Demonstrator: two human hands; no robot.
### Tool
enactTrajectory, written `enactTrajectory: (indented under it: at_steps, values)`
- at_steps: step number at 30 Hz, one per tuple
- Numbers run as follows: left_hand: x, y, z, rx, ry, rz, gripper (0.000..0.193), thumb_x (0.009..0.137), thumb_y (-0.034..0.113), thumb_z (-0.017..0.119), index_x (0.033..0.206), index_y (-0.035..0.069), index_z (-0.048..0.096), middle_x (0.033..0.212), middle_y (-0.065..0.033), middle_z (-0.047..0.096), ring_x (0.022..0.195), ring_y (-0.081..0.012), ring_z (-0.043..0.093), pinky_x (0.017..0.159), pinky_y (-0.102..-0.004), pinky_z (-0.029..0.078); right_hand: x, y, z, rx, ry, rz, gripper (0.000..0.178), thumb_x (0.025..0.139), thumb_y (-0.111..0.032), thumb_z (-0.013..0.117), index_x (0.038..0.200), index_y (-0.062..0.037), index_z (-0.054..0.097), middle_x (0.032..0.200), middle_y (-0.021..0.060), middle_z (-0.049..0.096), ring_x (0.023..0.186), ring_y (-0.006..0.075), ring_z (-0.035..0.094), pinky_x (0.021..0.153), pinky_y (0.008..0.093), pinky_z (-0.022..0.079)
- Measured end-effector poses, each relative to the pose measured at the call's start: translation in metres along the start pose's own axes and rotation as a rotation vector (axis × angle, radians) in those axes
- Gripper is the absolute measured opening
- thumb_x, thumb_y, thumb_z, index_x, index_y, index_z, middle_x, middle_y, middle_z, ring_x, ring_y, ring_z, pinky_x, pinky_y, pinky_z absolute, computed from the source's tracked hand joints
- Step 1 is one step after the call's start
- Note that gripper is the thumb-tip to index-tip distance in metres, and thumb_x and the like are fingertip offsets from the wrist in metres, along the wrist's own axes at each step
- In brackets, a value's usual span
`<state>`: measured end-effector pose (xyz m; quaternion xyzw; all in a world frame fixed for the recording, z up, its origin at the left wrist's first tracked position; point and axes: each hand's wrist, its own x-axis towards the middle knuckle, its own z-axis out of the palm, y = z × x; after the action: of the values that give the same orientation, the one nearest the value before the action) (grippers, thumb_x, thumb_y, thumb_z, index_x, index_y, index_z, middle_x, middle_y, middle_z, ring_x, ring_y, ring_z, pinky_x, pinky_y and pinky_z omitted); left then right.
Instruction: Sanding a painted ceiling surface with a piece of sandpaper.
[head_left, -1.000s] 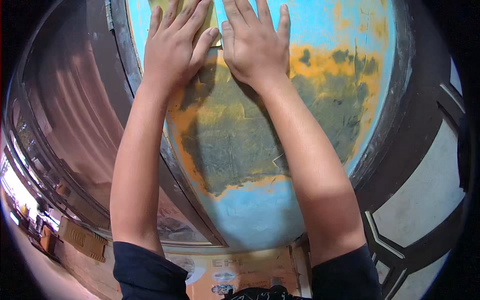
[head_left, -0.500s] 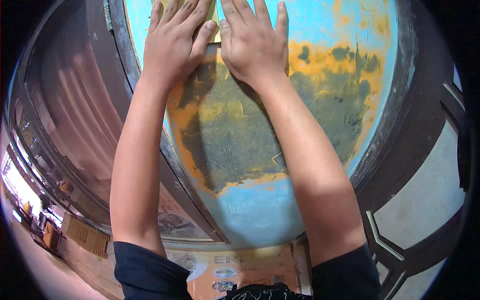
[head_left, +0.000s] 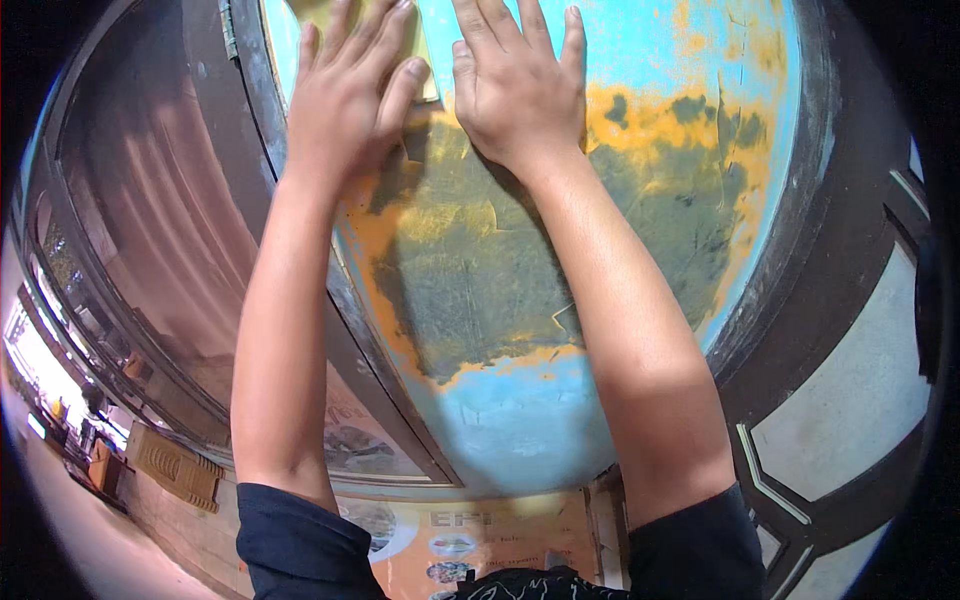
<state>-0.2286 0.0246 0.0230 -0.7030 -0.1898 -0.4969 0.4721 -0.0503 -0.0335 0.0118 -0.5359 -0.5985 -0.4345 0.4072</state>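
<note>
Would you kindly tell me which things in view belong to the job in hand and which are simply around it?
In use:
left hand, spread over the yellowish sheet
right hand, spread against the blue panel
grey-and-orange patch on that panel

Seemingly just nearby:
ridged tan piece, lower left
printed orange sheet, bottom
dark-framed pane, left
dark frame with pale panels, right

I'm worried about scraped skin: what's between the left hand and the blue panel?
In the head view, a yellowish sheet lies between the left hand and the blue panel; what's under the palm's heel is hidden.
</note>
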Motion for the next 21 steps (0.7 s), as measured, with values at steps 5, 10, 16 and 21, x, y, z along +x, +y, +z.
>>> enactTrajectory:
  at_steps: [5,10,16,21]
  values:
    - [-0.011,-0.007,0.001,0.010,0.053,-0.047,0.053,0.105,0.033,0.051,0.154,0.013,0.051,0.164,-0.0047,0.044,0.157,-0.0341,0.027,0.125,-0.0567,0.018,0.002,0.000,-0.003,0.103,0.087,-0.028,0.057,0.107,-0.033,0.034,0.161,-0.0135,0.036,0.171,0.0021,0.028,0.158,0.0256,0.022,0.129,0.0565,0.013]
    - [-0.045,0.036,0.005,-0.039,-0.045,-0.079,0.053,0.102,0.036,0.055,0.149,0.011,0.057,0.163,-0.0023,0.045,0.157,-0.0321,0.027,0.125,-0.0577,0.017,-0.002,0.005,0.015,-0.063,0.168,-0.044,0.058,0.108,-0.034,0.033,0.162,-0.0143,0.034,0.172,0.0010,0.024,0.159,0.0247,0.020,0.129,0.0562,0.012]
    - [0.011,0.026,-0.009,-0.046,-0.238,-0.032,0.058,0.106,0.036,0.048,0.155,0.005,0.047,0.166,-0.0091,0.038,0.160,-0.0293,0.021,0.129,-0.0509,0.012,-0.004,0.009,0.011,-0.053,0.159,-0.037,0.060,0.107,-0.034,0.031,0.163,-0.0128,0.032,0.173,0.0013,0.023,0.160,0.0238,0.018,0.129,0.0558,0.011]
    - [-0.013,0.008,-0.005,-0.008,-0.016,0.000,0.051,0.105,0.031,0.051,0.154,0.016,0.051,0.162,-0.0012,0.046,0.155,-0.0305,0.031,0.125,-0.0528,0.021,0.000,0.003,0.013,-0.062,0.160,-0.039,0.059,0.107,-0.033,0.033,0.163,-0.0127,0.032,0.173,0.0010,0.023,0.159,0.0238,0.018,0.129,0.0556,0.010]
